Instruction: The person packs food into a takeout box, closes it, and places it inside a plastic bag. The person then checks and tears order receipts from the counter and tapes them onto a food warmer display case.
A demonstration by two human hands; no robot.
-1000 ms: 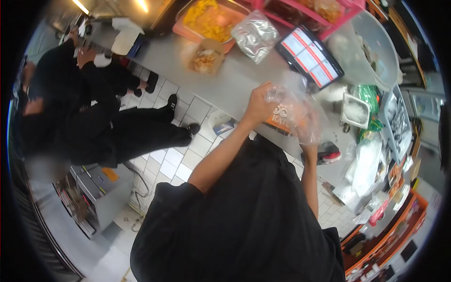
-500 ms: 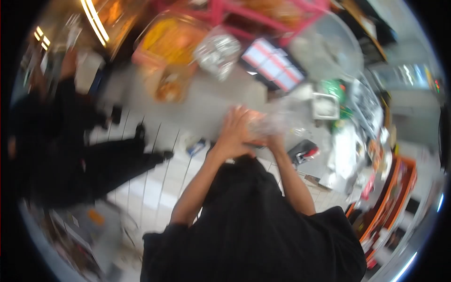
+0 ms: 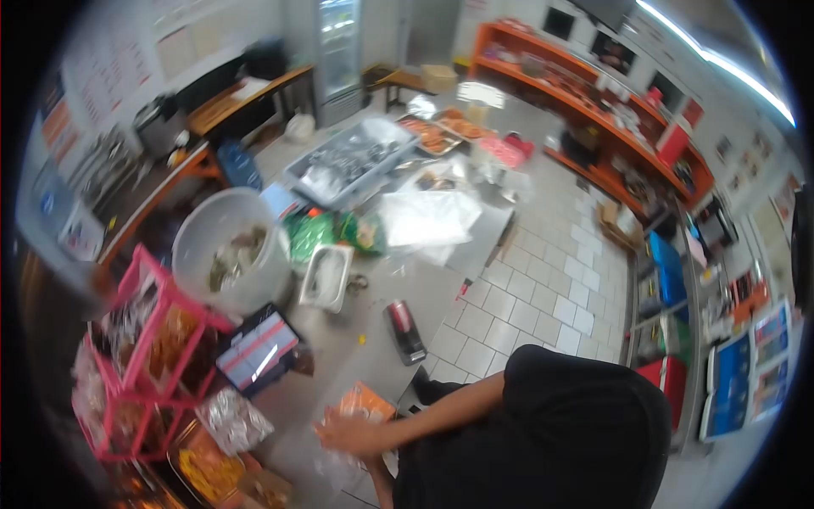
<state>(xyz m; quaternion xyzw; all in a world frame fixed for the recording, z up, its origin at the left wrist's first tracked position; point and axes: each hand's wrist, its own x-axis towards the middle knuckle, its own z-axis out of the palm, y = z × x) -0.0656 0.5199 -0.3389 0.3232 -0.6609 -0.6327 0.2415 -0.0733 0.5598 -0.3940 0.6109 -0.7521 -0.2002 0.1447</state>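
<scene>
My right hand [image 3: 352, 433] is at an orange packet [image 3: 368, 400] with pale print, low over the counter edge. Its fingers are bent and slightly blurred against the packet. Clear plastic [image 3: 336, 468] hangs just below the hand. Only a piece of my left forearm shows beneath the right one. My left hand is hidden behind the right hand and the packet, so its fingers cannot be made out. A black card terminal [image 3: 404, 332] lies on the counter beyond the packet.
On the metal counter [image 3: 386, 293] are a tablet [image 3: 259, 349], a foil bundle [image 3: 234, 422], a tray of yellow food [image 3: 209, 472], a steel container [image 3: 326, 278], a large clear tub [image 3: 231, 250] and white paper [image 3: 431, 217]. Pink crates [image 3: 140, 373] stand left; orange shelves [image 3: 585, 106] line the far wall.
My view has swung right, bringing the counter's far end and the shelves into sight. The co-worker at the left is out of view. My hands remain together at the orange packet.
</scene>
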